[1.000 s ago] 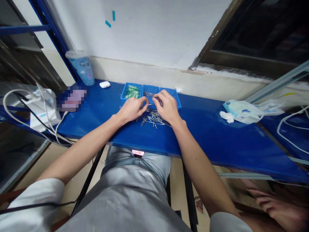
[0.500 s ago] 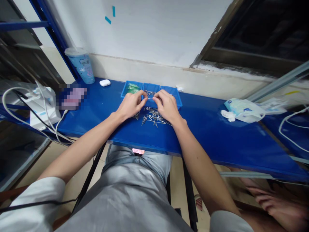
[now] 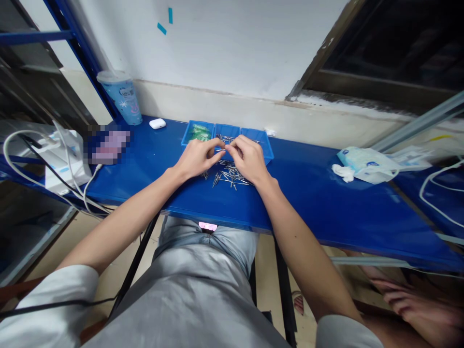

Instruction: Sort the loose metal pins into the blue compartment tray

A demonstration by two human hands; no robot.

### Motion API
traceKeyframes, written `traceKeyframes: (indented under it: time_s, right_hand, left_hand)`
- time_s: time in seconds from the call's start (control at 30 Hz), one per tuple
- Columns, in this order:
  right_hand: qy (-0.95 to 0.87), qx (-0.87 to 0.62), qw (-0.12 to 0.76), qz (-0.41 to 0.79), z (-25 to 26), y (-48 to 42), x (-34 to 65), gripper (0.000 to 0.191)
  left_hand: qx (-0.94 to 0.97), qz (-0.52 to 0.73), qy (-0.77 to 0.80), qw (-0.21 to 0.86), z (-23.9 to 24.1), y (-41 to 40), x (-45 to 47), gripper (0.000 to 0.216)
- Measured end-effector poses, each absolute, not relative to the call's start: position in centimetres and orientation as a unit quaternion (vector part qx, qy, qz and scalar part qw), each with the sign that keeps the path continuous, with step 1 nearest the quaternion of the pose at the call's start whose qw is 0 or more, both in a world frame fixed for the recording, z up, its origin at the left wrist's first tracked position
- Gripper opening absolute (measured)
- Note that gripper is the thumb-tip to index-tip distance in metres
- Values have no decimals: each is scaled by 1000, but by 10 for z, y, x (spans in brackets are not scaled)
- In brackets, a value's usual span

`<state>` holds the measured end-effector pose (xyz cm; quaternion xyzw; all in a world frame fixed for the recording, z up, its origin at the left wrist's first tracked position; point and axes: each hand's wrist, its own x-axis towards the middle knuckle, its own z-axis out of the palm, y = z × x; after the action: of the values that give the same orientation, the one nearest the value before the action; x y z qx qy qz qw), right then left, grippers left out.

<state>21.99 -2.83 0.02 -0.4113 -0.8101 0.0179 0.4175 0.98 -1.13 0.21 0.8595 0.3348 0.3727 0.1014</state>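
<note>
A heap of small metal pins point(image 3: 229, 177) lies on the blue table point(image 3: 308, 193) in front of a blue three-part tray point(image 3: 259, 137). The tray's left compartment holds green parts point(image 3: 198, 133); the middle one holds more pins. My left hand point(image 3: 197, 157) and my right hand point(image 3: 246, 159) meet fingertip to fingertip just above the heap, at the tray's near edge. Both pinch something small and thin between thumb and forefinger, probably a pin, too small to name for sure.
A blue patterned cup point(image 3: 122, 98) and a white earbud case point(image 3: 157, 123) stand at the back left. A white charger with cables point(image 3: 61, 164) lies at the left edge. A tissue pack point(image 3: 362, 163) sits at the right. A bare foot point(image 3: 424, 309) shows low right.
My two hands have drawn closer, fingertips now touching over the pins. The view shifted slightly; nothing else on the table moved.
</note>
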Motion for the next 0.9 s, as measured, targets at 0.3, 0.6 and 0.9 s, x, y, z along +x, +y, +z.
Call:
traceKeyframes:
  time_s: [0.3, 0.6, 0.9]
  right_hand:
    - [-811, -395, 431, 14, 0, -28, 218, 37]
    - [-817, -393, 421, 19, -1, -30, 219, 36]
    - [-834, -401, 378, 17, -3, -29, 218, 26]
  left_hand:
    - [853, 411, 306, 96, -1, -8, 10, 18]
    - [845, 435, 279, 137, 2, -10, 12, 8]
    - [838, 451, 269, 144, 3, -12, 12, 13]
